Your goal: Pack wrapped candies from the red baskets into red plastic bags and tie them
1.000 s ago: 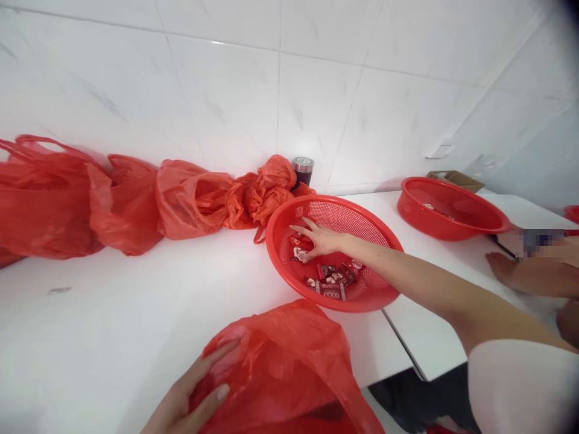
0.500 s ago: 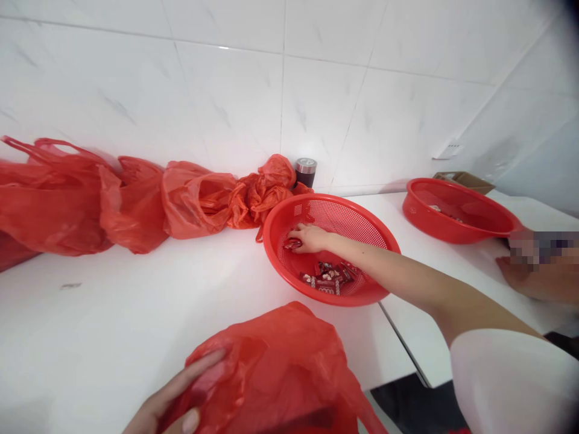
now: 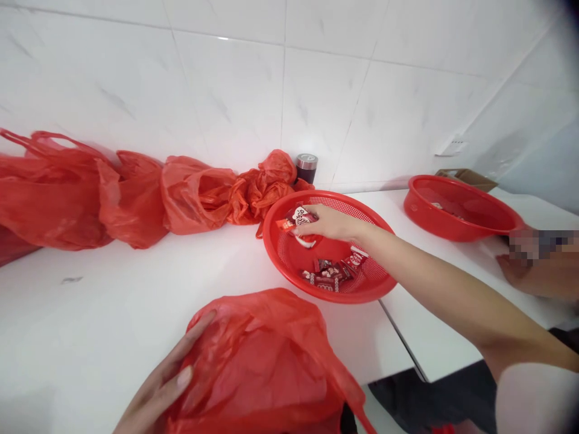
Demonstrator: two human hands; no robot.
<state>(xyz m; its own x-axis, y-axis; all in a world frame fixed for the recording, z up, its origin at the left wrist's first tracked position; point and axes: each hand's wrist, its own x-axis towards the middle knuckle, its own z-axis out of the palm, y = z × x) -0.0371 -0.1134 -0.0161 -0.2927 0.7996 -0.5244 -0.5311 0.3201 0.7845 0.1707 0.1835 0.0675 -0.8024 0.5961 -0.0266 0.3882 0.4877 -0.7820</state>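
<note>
A red perforated basket (image 3: 332, 298) stands on the white table, with several wrapped snacks (image 3: 330, 274) at its bottom. Over its left part is my right hand (image 3: 332, 223), its fingers closed on red and brown snack packets (image 3: 301, 218). At the front edge lies a red plastic bag (image 3: 266, 361). My left hand (image 3: 167, 380) holds the bag's left side, the thumb outside and the fingers along its rim. What the bag contains is hidden.
Filled red bags (image 3: 194, 193) line the wall at the left. Behind the basket stands a dark cup with a silver lid (image 3: 306, 167). A second red basin (image 3: 434, 217) and a cardboard box (image 3: 470, 178) are at the right, beside another person's hand (image 3: 525, 271).
My right hand has risen slightly and moved right in the basket, with snack packets now clearly visible in its grip. The bag's mouth has shifted a little left with my left hand.
</note>
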